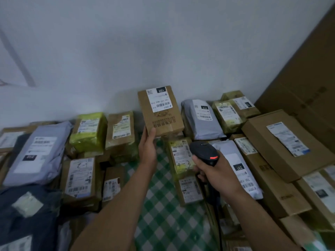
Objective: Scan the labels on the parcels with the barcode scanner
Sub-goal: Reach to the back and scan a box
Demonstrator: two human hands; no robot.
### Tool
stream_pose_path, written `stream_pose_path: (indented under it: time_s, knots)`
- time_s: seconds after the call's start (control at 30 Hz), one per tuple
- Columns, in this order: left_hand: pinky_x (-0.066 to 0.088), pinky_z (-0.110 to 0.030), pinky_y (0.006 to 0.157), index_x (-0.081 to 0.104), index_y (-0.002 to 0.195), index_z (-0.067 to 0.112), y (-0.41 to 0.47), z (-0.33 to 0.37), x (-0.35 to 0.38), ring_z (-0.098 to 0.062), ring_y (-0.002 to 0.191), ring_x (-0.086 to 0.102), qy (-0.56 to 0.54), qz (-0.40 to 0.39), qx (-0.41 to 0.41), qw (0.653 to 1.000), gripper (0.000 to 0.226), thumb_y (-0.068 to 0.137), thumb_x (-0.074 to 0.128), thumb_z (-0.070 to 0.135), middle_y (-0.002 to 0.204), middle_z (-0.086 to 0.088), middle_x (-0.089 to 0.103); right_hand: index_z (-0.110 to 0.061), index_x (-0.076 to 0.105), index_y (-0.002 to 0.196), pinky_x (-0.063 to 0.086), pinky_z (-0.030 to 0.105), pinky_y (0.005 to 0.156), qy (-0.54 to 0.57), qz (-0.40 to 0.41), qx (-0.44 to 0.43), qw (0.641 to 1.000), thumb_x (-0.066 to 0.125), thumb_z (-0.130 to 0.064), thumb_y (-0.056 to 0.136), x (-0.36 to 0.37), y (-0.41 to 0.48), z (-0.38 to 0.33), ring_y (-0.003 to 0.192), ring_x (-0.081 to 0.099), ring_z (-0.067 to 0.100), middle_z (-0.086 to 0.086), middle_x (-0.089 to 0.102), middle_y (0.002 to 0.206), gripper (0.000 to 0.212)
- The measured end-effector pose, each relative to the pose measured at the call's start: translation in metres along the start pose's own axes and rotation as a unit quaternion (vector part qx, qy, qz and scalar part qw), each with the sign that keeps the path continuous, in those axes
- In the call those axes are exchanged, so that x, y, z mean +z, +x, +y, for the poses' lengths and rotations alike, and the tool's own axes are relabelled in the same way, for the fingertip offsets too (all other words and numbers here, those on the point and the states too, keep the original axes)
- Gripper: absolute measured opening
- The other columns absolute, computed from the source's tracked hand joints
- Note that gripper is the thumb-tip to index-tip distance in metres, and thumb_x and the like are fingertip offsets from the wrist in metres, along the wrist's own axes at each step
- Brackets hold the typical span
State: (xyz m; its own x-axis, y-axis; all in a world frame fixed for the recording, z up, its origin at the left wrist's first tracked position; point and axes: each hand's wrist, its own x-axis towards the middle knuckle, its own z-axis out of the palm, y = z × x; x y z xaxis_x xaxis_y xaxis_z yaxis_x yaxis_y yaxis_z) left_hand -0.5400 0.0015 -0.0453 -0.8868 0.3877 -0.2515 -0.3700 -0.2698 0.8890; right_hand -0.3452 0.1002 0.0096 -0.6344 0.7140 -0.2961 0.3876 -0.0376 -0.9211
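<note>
My left hand (pixel 147 144) grips the lower left corner of a brown cardboard parcel (pixel 163 120) and holds it up above the table, its white label (pixel 160 99) facing me. My right hand (pixel 216 172) holds a black barcode scanner (pixel 204 153) by its handle; a red light shows on the scanner's back. The scanner's head points toward the raised parcel, a short way below and to the right of it.
Many labelled parcels crowd a green checked tablecloth (pixel 159 205): grey mailer bags (pixel 36 153), yellow-taped boxes (pixel 88 131), brown boxes (pixel 282 145). A large cardboard carton (pixel 308 84) leans at the right. A white wall (pixel 145 42) stands behind.
</note>
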Motion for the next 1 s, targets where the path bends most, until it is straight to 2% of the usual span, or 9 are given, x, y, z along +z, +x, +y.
stream_pose_path:
  time_s: [0.17,0.33,0.43,0.53,0.63,0.73,0.87,0.93,1.0]
  knots:
    - [0.050,-0.035,0.106,0.056,0.144,0.021,-0.090,0.044,-0.009,-0.014,0.122,0.066,-0.021,-0.029,0.048,0.998,0.055,0.091,0.064,0.033,0.130,0.003,0.071,-0.028,0.064,0.119,0.056,0.026,0.069,0.069,0.045,-0.057,0.995,0.083,-0.037,0.085,-0.004,-0.044,-0.027,0.088,0.071,0.013,-0.004,0.074,0.099,0.040]
    - [0.049,-0.034,0.103,0.058,0.142,0.018,-0.197,0.038,-0.015,-0.015,0.119,0.067,-0.013,-0.045,0.000,0.999,0.050,0.093,0.062,0.026,0.129,-0.001,0.072,-0.031,0.055,0.129,0.048,0.014,0.082,0.107,0.083,-0.109,0.985,0.081,-0.036,0.086,-0.015,-0.103,-0.031,0.097,0.063,-0.014,-0.021,0.067,0.114,0.050]
    - [0.053,-0.030,0.096,0.054,0.145,0.029,-0.246,0.025,-0.028,-0.013,0.115,0.069,0.029,-0.068,-0.035,0.997,0.055,0.092,0.067,0.019,0.125,0.003,0.074,-0.029,0.055,0.133,0.050,0.016,0.086,0.122,0.088,-0.113,0.982,0.081,-0.039,0.086,-0.025,-0.137,-0.025,0.098,0.062,-0.015,-0.022,0.067,0.114,0.054]
    - [0.056,-0.020,0.076,0.054,0.129,0.045,-0.277,0.025,-0.041,-0.004,0.096,0.073,0.066,-0.072,-0.046,0.994,0.053,0.094,0.068,0.008,0.105,0.013,0.078,-0.030,0.054,0.131,0.047,0.007,0.074,0.107,0.078,-0.124,0.983,0.082,-0.031,0.087,-0.028,-0.167,-0.014,0.091,0.059,-0.023,-0.024,0.065,0.112,0.052]
    - [0.057,-0.026,0.075,0.057,0.125,0.046,-0.300,0.034,-0.055,-0.009,0.098,0.073,0.083,-0.053,-0.054,0.994,0.055,0.086,0.076,0.013,0.104,0.011,0.078,-0.026,0.054,0.133,0.049,0.014,0.084,0.083,0.078,-0.133,0.984,0.087,-0.021,0.083,-0.025,-0.191,-0.003,0.099,0.061,-0.016,-0.019,0.065,0.116,0.060]
    - [0.053,-0.038,0.084,0.062,0.123,0.045,-0.319,0.045,-0.063,-0.013,0.109,0.066,0.095,-0.017,-0.046,0.994,0.051,0.075,0.078,0.040,0.117,0.007,0.073,-0.028,0.052,0.134,0.049,0.015,0.089,0.063,0.082,-0.149,0.983,0.089,-0.011,0.079,-0.018,-0.207,0.006,0.101,0.058,-0.016,-0.019,0.062,0.117,0.068]
    - [0.053,-0.026,0.079,0.052,0.128,0.050,-0.325,0.053,-0.076,-0.001,0.101,0.067,0.190,-0.018,-0.004,0.982,0.065,0.070,0.080,0.057,0.117,0.013,0.070,-0.028,0.050,0.134,0.042,-0.002,0.080,0.042,0.067,-0.167,0.983,0.089,-0.004,0.078,-0.010,-0.224,0.009,0.101,0.056,-0.013,-0.023,0.058,0.115,0.072]
    - [0.052,-0.019,0.083,0.041,0.137,0.055,-0.328,0.052,-0.084,0.002,0.108,0.065,0.228,-0.044,0.010,0.973,0.077,0.073,0.082,0.055,0.125,0.016,0.068,-0.028,0.051,0.135,0.041,0.001,0.081,0.027,0.059,-0.166,0.984,0.089,-0.005,0.077,-0.007,-0.231,0.011,0.104,0.058,-0.002,-0.021,0.060,0.115,0.073]
    - [0.051,-0.010,0.077,0.041,0.138,0.054,-0.334,0.054,-0.089,0.013,0.102,0.063,0.229,-0.045,0.029,0.972,0.065,0.086,0.078,0.040,0.122,0.024,0.064,-0.024,0.053,0.138,0.040,0.006,0.084,0.017,0.048,-0.172,0.984,0.090,-0.008,0.078,-0.006,-0.236,0.010,0.113,0.058,0.007,-0.013,0.062,0.120,0.073]
